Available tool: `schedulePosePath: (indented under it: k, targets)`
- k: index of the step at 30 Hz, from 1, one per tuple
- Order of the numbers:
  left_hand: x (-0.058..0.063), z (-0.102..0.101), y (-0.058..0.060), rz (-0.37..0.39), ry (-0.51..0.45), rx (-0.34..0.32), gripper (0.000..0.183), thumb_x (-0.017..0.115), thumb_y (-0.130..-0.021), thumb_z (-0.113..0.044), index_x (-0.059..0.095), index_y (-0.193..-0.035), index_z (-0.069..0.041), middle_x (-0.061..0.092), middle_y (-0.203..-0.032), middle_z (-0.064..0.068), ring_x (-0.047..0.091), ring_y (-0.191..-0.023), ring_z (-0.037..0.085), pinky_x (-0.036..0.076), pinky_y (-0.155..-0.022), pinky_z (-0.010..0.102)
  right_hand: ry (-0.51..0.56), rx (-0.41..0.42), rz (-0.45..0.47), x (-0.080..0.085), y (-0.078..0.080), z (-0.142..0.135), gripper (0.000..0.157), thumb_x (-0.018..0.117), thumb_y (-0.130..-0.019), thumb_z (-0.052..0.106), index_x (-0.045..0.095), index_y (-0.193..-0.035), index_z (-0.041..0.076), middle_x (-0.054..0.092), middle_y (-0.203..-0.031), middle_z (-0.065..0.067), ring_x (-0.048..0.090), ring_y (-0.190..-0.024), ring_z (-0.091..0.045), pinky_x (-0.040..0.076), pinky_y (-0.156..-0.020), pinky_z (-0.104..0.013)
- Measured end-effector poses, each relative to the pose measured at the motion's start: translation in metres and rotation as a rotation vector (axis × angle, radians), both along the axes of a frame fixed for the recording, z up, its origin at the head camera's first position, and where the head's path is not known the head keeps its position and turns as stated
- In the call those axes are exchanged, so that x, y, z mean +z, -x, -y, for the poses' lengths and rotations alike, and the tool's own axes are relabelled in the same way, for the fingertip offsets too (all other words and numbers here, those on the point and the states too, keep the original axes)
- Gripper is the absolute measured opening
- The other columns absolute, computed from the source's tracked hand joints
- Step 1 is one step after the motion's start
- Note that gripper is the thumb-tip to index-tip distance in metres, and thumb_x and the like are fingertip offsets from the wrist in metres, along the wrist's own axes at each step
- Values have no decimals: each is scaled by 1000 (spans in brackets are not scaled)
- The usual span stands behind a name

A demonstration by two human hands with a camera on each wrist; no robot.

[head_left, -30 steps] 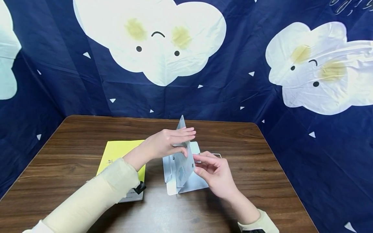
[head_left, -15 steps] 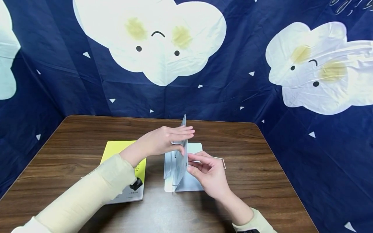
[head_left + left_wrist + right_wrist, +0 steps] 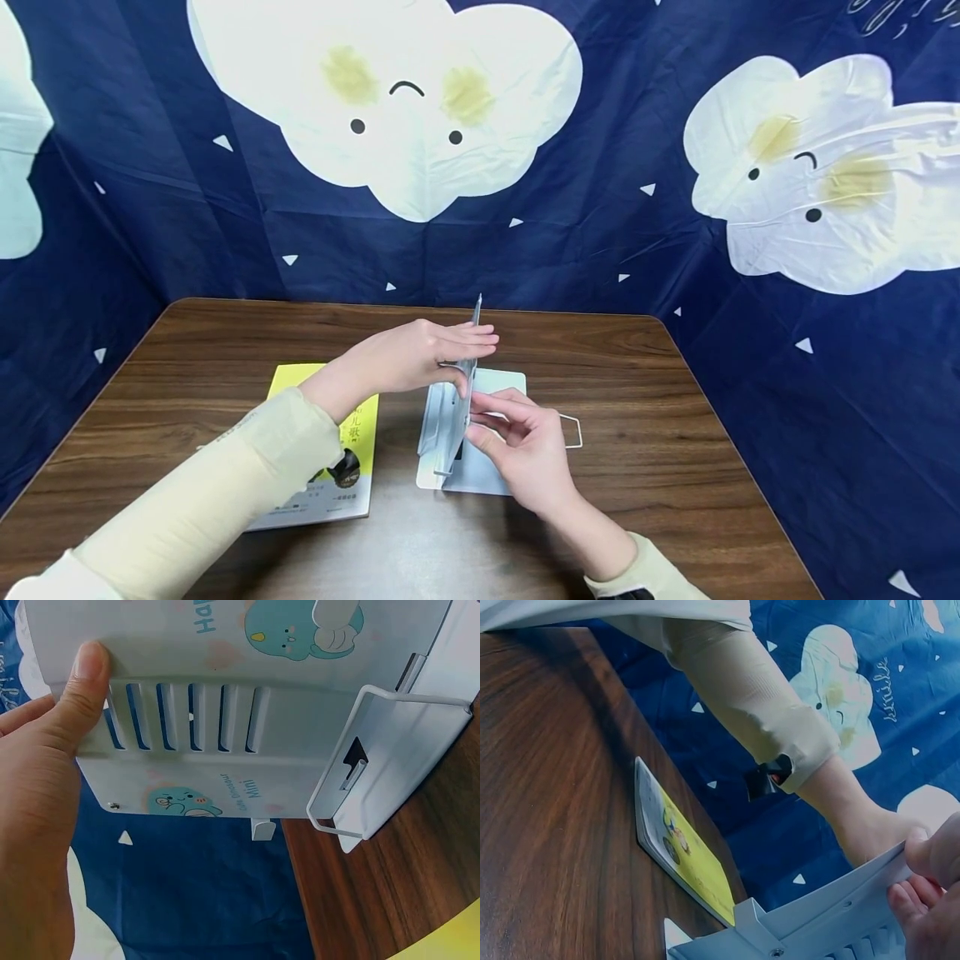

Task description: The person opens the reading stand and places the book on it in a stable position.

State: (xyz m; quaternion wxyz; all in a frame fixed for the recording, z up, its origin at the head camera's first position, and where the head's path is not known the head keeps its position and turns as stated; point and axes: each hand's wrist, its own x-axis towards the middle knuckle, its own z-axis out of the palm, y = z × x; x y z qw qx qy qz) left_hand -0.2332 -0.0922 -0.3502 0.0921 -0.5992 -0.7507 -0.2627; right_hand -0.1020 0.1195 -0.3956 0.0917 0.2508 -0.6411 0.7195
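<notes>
A pale blue metal bookstand with a dinosaur print has its panel point(image 3: 455, 425) raised on edge above its flat base plate point(image 3: 480, 477). My left hand point(image 3: 408, 354) holds the panel's upper edge; in the left wrist view the thumb point(image 3: 88, 667) lies on the printed face, the fingers behind. My right hand point(image 3: 534, 450) pinches the panel's near side edge between thumb and fingers, also seen at the right of the right wrist view. Slots cut the panel point(image 3: 150, 645), and a white wire bracket point(image 3: 420, 698) sticks out near its foot.
A yellow and white book point(image 3: 363, 442) lies flat to the left, partly under my left forearm. A wire loop point(image 3: 580, 433) reaches out right of the base plate. The wooden table point(image 3: 645, 375) ends at a blue cloud-patterned cloth point(image 3: 622, 242).
The bookstand's panel has swung from leaning toward the right hand to nearly edge-on to the head view. Both hands keep hold and have shifted left; more of the book shows.
</notes>
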Motion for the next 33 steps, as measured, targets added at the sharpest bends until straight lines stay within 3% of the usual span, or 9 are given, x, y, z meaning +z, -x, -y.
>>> schedulePosePath:
  k: [13, 21, 29, 33]
  targets:
    - [5, 0, 4, -9, 31, -3, 63, 86, -84, -20, 67, -141, -2, 60, -148, 11, 51, -142, 28, 39, -118, 40, 24, -23, -12, 0, 2, 7, 36, 78, -83, -21, 69, -118, -21, 65, -110, -33, 71, -104, -23, 58, -98, -47]
    - [1, 2, 0, 67, 22, 55, 76, 86, -80, -26, 61, -147, -1, 58, -150, 13, 48, -145, 32, 40, -117, 42, 1, 2, -11, 0, 4, 4, 38, 80, -84, -16, 69, -120, -20, 66, -115, -32, 71, -106, -35, 57, -99, -48]
    - [-3, 7, -8, 164, -54, 77, 79, 89, -78, -26, 61, -147, 0, 53, -155, 15, 46, -146, 30, 43, -115, 43, -11, 3, -20, -1, 7, 2, 38, 80, -83, -19, 70, -119, -17, 67, -116, -30, 72, -106, -26, 57, -98, -47]
    - [-10, 12, -13, 199, -100, 96, 75, 90, -81, -28, 62, -147, -3, 53, -156, 10, 45, -147, 25, 43, -115, 39, -30, 2, -3, -1, 9, 2, 37, 81, -83, -17, 71, -119, -16, 68, -118, -27, 71, -107, -24, 57, -99, -47]
